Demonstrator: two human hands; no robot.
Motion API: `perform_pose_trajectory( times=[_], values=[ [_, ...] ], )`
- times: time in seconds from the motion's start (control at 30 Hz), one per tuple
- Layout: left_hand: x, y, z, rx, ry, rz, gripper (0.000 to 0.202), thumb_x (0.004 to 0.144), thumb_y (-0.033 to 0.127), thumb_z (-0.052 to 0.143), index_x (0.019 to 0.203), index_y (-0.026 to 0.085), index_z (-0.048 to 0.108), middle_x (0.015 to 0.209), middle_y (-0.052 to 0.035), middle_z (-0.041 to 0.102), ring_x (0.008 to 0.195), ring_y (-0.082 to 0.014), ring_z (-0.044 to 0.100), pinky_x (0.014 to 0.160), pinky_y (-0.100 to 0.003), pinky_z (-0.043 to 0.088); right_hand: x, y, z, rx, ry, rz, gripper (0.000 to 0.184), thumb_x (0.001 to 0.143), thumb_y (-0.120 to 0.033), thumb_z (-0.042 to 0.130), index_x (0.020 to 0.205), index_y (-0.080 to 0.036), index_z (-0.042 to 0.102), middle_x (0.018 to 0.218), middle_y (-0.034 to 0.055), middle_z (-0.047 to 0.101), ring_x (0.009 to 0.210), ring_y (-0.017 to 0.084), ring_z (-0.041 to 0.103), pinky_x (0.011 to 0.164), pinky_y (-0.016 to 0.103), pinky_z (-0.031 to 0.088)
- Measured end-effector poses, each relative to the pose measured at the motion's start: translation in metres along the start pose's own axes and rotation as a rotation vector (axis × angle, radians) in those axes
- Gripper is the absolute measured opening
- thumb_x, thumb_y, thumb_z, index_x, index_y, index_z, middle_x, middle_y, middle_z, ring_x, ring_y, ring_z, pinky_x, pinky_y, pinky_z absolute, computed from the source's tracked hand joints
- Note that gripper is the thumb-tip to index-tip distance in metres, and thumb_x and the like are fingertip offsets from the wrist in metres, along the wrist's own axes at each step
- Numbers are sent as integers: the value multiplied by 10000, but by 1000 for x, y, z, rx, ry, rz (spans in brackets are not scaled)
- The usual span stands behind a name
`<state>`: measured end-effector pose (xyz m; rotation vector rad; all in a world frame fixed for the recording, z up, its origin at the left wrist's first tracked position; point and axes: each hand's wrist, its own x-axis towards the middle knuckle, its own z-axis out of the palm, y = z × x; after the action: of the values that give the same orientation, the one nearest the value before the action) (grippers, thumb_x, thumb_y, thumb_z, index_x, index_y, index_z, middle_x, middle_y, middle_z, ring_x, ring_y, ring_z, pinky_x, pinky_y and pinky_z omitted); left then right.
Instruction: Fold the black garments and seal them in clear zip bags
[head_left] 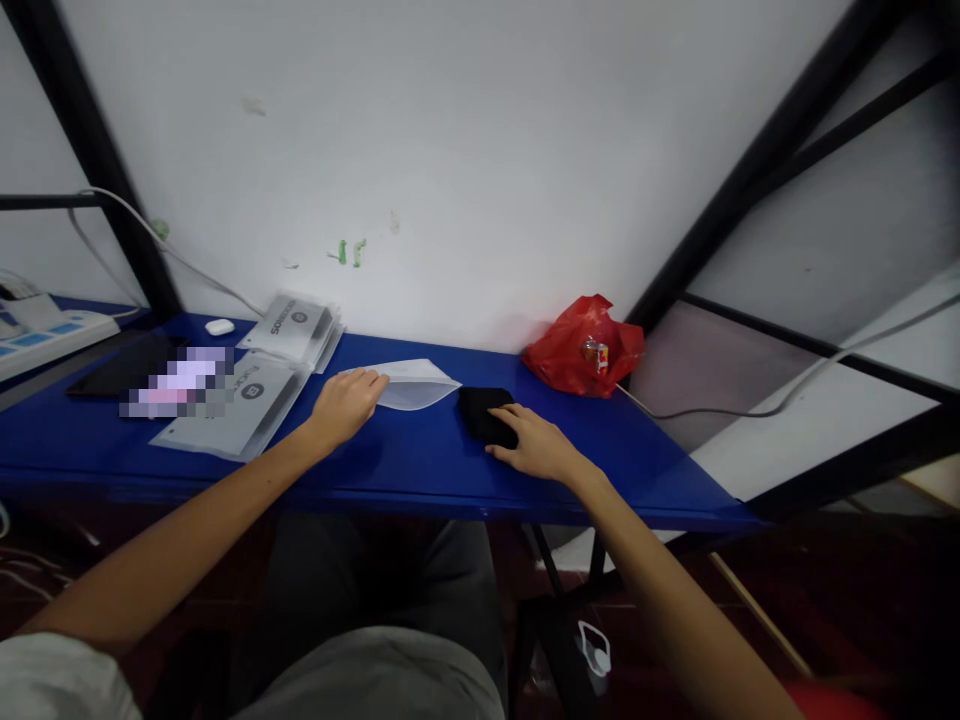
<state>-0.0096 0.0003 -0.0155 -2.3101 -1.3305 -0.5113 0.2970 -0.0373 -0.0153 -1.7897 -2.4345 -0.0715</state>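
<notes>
My left hand [349, 405] is closed on the left edge of a whitish, translucent plastic bag [416, 385], whose mouth gapes toward me. To the right of the bag lies a small black folded bundle [484, 412], which looks like cloth. My right hand [538, 445] grips its right side, thumb at the near edge and fingers over the top. The tip of the bag comes close to the bundle; whether they touch I cannot tell. Two stacks of printed frosted plastic bags, one farther back [289, 328] and one nearer [244, 405], rest left of my left hand.
Everything lies on a blue desk [405, 455] against a white wall. A red plastic bag [581, 350] sits at the back right. On the left are a phone [176, 385] with a blurred screen, a white earbud case [220, 327] and a power strip [56, 335]. Black frame posts flank the desk.
</notes>
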Motion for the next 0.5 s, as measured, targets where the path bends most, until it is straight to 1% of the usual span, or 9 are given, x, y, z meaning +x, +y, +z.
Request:
perform_pose_trajectory(
  times=[0.1, 0.2, 0.27, 0.33, 0.37, 0.4, 0.5],
  values=[
    [0, -1, 1, 20, 16, 11, 268, 901, 87, 370, 928, 169, 623, 813, -77, 643, 819, -193, 584, 680, -292, 417, 3, -3, 1, -72, 9, -1, 597, 811, -333, 574, 1369, -159, 448, 1287, 174, 533, 1101, 315, 563, 918, 468, 430],
    [0, -1, 1, 20, 27, 17, 269, 903, 89, 370, 934, 162, 627, 805, -82, 641, 820, -200, 587, 680, -298, 419, 6, -6, 3, -127, 41, -28, 535, 798, -283, 562, 1309, -130, 512, 1268, 182, 544, 1122, 321, 541, 931, 477, 419],
    [0, 0, 0, 7, 21, 10, 271, 903, 90, 371, 941, 160, 630, 802, -85, 640, 823, -206, 590, 677, -304, 421, 8, -6, 5, -138, 77, -65, 482, 785, -261, 570, 1241, -106, 561, 1341, 194, 493, 1223, 325, 472, 997, 473, 379],
    [1, 2, -1, -12, 1, -8, 271, 898, 88, 376, 942, 163, 633, 803, -85, 639, 822, -211, 592, 666, -309, 421, 11, -6, 8, -123, 96, -99, 456, 770, -240, 584, 1199, -87, 574, 1421, 206, 415, 1320, 320, 378, 1074, 470, 307],
    [1, 2, -2, -19, -10, -14, 270, 897, 89, 379, 945, 165, 634, 807, -84, 638, 821, -213, 593, 660, -311, 421, 13, -6, 9, -107, 92, -111, 448, 769, -232, 587, 1190, -80, 569, 1437, 214, 395, 1341, 313, 354, 1094, 472, 283],
    [2, 3, -3, -21, -18, -17, 270, 897, 91, 381, 947, 168, 634, 811, -84, 638, 822, -216, 593, 653, -313, 420, 15, -6, 10, -86, 80, -119, 443, 772, -226, 584, 1189, -78, 559, 1434, 221, 399, 1341, 306, 360, 1099, 474, 280],
    [3, 6, -4, -9, -30, -15, 266, 908, 108, 378, 950, 173, 632, 814, -81, 635, 824, -222, 594, 634, -317, 414, 21, -6, 12, -33, 41, -117, 462, 785, -205, 559, 1226, -79, 504, 1371, 226, 476, 1279, 282, 452, 1059, 452, 352]
  ],
)
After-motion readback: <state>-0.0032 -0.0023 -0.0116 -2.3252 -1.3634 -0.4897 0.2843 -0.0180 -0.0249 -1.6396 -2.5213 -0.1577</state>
